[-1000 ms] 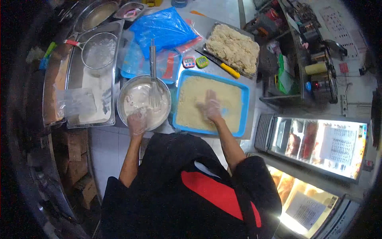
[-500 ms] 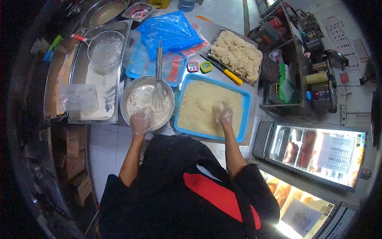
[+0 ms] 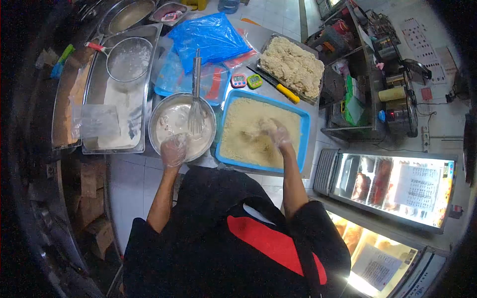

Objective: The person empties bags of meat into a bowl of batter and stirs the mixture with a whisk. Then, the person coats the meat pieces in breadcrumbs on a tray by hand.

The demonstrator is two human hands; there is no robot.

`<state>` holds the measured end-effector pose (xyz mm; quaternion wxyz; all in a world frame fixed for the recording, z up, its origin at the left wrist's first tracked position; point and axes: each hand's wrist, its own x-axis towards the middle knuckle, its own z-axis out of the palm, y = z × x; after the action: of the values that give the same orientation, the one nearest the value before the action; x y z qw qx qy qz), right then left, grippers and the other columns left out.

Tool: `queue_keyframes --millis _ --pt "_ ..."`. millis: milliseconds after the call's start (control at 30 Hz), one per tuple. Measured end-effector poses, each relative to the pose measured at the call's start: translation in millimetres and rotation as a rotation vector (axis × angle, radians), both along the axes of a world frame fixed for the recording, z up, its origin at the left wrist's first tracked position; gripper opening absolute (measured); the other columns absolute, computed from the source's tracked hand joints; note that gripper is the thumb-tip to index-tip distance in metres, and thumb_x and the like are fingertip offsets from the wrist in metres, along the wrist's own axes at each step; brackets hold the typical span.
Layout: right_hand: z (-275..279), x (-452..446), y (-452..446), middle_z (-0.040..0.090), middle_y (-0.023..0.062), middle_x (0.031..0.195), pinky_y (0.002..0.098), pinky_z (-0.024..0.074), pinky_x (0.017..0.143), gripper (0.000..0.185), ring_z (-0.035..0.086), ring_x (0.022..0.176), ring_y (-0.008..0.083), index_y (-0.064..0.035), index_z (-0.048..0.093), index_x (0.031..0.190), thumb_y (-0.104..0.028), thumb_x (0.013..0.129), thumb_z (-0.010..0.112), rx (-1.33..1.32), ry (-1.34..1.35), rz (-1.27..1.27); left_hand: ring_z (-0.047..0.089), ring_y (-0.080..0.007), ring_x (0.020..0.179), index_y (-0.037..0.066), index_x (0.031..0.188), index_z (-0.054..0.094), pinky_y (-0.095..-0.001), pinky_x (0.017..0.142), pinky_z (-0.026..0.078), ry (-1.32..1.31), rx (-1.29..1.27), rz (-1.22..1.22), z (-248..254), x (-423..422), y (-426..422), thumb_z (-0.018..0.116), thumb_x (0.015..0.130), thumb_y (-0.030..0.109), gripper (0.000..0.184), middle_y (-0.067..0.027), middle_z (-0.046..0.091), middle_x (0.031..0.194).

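The clear-gloved left hand (image 3: 175, 150) was at the near rim of a round metal bowl (image 3: 153, 116) of white batter (image 3: 174, 114), its grip impossible to tell. The clear-gloved right hand (image 3: 276, 133) curled among pale crumbs (image 3: 246, 111) in a rectangular blue tray (image 3: 306, 131), any grasp unclear. The lumpy beige heap (image 3: 292, 65) looked coated already; batter remained.

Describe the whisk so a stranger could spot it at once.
Start at the blue tray of pale powder, then go left to the round metal bowl beside it. The whisk rests in that bowl, beyond the left hand, its handle reaching past the far rim. Its looped wires set it apart from the red-handled strainer further left, which has a round mesh.
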<state>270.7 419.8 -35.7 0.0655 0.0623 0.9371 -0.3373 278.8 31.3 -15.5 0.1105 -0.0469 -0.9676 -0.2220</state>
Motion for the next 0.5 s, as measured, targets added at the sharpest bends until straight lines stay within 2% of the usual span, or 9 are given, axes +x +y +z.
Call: queue_keyframes --millis 67,100,267,333,400,467,500 --pt "-34.8 29.7 0.2 0.039 0.0206 0.125 0.0376 0.0338 0.095 0.071 0.033 0.118 0.0330 0.0023 0.033 0.125 -0.029 0.071 0.066 0.325 0.218 0.075 0.057 -0.0350 0.065 0.004 0.082 0.063 -0.0440 0.061 0.044 0.028 0.039 -0.011 0.1 1.0 -0.7 0.056 0.076 0.026 0.024 -0.0186 0.059 0.069" --pt "-51.6 42.4 -0.2 0.035 0.0210 0.129 0.0380 0.0319 0.098 0.076 0.029 0.123 0.0336 0.0022 0.030 0.128 -0.029 0.070 0.067 0.396 0.271 0.065 0.057 -0.0350 0.065 0.004 0.082 0.063 -0.0441 0.061 0.044 0.043 0.059 -0.018 -0.7 0.4 -0.2 0.056 0.076 0.026 0.024 -0.0188 0.059 0.069" --pt "-87.8 50.7 34.1 0.038 0.0228 0.126 0.0399 0.0293 0.099 0.067 0.035 0.118 0.0342 0.0015 0.036 0.124 -0.027 0.071 0.065 0.021 0.060 -0.157 0.057 -0.0341 0.065 0.005 0.084 0.063 -0.0429 0.062 0.045 0.005 -0.036 -0.038 -4.3 3.7 -3.9 0.058 0.074 0.027 0.025 -0.0178 0.059 0.072" --pt "-77.1 42.5 29.1 0.045 0.0212 0.119 0.0393 0.0341 0.092 0.058 0.043 0.108 0.0333 0.0006 0.040 0.122 -0.028 0.075 0.061 0.038 0.036 -0.238 0.056 -0.0341 0.065 0.004 0.085 0.063 -0.0425 0.062 0.045 0.028 -0.058 -0.051 3.8 0.0 -0.8 0.058 0.074 0.027 0.026 -0.0175 0.060 0.072" --pt "-34.0 26.7 -4.7 0.057 0.0172 0.104 0.0373 0.0447 0.079 0.047 0.058 0.089 0.0313 -0.0008 0.045 0.118 -0.030 0.083 0.053 0.226 0.049 -0.301 0.056 -0.0343 0.065 0.004 0.086 0.063 -0.0421 0.062 0.045 0.026 -0.040 -0.041 12.6 1.2 2.4 0.059 0.073 0.028 0.027 -0.0173 0.060 0.073" --pt "-57.5 26.1 -23.2 0.059 0.0173 0.098 0.0380 0.0450 0.079 0.046 0.058 0.087 0.0314 -0.0021 0.049 0.114 -0.034 0.080 0.054 0.607 0.595 0.005 0.057 -0.0340 0.066 0.004 0.086 0.062 -0.0420 0.063 0.045 0.098 -0.095 -0.028 -5.9 4.0 -0.2 0.059 0.073 0.028 0.028 -0.0175 0.060 0.073" --pt "-54.6 23.4 -43.0 0.059 0.0176 0.100 0.0387 0.0446 0.080 0.047 0.057 0.090 0.0329 -0.0015 0.050 0.113 -0.033 0.079 0.056 0.656 0.566 0.035 0.057 -0.0339 0.066 0.003 0.086 0.062 -0.0419 0.063 0.045 0.137 -0.125 -0.021 -12.1 3.5 -2.1 0.060 0.073 0.028 0.028 -0.0176 0.060 0.074"
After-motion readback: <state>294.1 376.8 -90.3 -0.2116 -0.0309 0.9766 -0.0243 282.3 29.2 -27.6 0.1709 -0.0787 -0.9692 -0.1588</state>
